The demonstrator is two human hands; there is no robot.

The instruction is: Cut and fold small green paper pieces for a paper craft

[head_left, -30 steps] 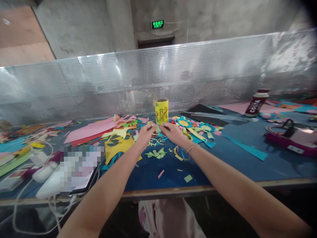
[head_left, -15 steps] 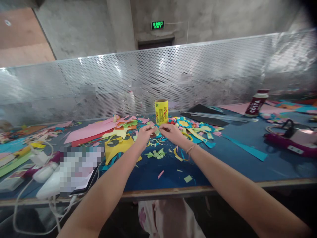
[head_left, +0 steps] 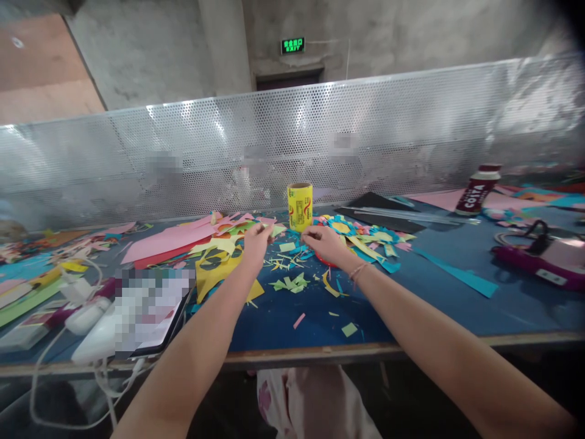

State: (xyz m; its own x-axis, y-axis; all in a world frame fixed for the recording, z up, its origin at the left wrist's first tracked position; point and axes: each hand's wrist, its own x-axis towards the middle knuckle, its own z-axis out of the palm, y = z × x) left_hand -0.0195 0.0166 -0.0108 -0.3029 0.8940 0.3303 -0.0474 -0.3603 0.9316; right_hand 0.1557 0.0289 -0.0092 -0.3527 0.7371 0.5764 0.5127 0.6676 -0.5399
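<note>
My left hand (head_left: 256,242) hovers over the paper scraps left of the yellow roll, its thumb and fingers drawn together. Whether a scrap is in that pinch is too small to tell. My right hand (head_left: 325,242) is just in front of the yellow tape-like roll (head_left: 300,208), fingers curled and pressed together; what they hold, if anything, is hidden. Between the hands lies a pale green paper piece (head_left: 287,247). Part of a red object (head_left: 325,261) shows beneath my right hand. Nearer me are green paper strips (head_left: 292,283) in a small heap.
Pink paper sheets (head_left: 171,239) and cut yellow paper (head_left: 214,277) lie left, beside a tablet-like device (head_left: 171,317) with white cables. Blue-and-yellow paper flowers (head_left: 342,226), a dark red bottle (head_left: 478,190) and a purple power strip (head_left: 539,268) are right. A perforated metal screen (head_left: 292,140) stands behind.
My hands have moved apart: the left one went left, the right one slightly right. The pale green piece that was between my fingertips now shows on the table. The red object has come into sight.
</note>
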